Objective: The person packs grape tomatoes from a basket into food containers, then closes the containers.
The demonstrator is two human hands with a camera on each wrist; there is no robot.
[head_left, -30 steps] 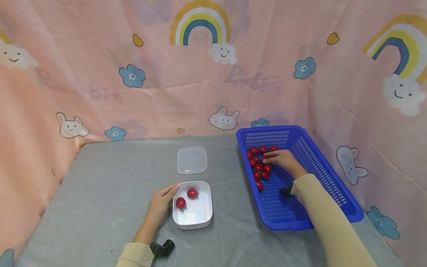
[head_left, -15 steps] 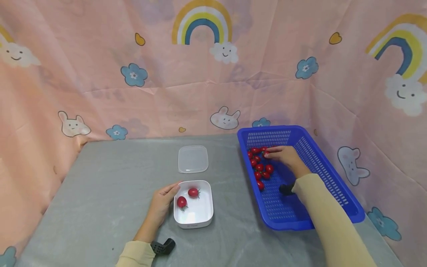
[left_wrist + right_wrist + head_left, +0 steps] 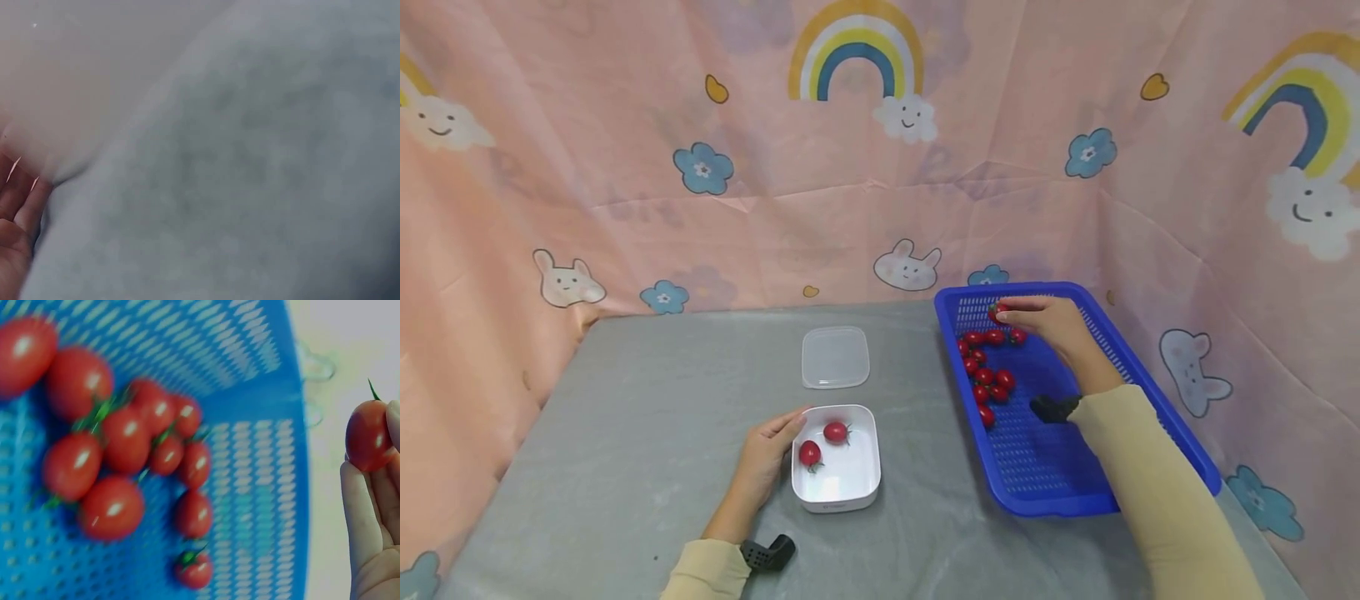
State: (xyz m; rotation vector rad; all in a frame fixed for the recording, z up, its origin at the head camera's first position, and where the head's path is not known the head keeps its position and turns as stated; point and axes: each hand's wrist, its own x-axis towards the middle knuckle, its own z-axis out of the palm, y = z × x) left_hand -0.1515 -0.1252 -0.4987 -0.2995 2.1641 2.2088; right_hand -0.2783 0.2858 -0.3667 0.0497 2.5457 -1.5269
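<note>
A cherry tomato (image 3: 367, 436) is pinched between the thumb and fingers of my right hand (image 3: 1051, 323), raised over the far end of the blue basket (image 3: 1037, 505). Several more cherry tomatoes (image 3: 983, 377) with green stems lie along the basket's left side. My left hand (image 3: 762, 458) holds the left wall of a white square container (image 3: 838, 505), thumb at the rim. Inside it lie two cherry tomatoes, one nearer the back (image 3: 834, 432) and one by the left wall (image 3: 809, 453). In the left wrist view the fingers (image 3: 30, 203) show only at the edge, against a blurred pale surface.
A translucent square lid (image 3: 835, 357) lies flat behind the white container. Grey cloth (image 3: 647, 433) covers the table. A pink patterned curtain (image 3: 820, 217) hangs behind and to both sides, close to the basket's right rim.
My right hand has lifted a cherry tomato out of the pile and moved up toward the basket's far rim. The left hand has stayed on the white container.
</note>
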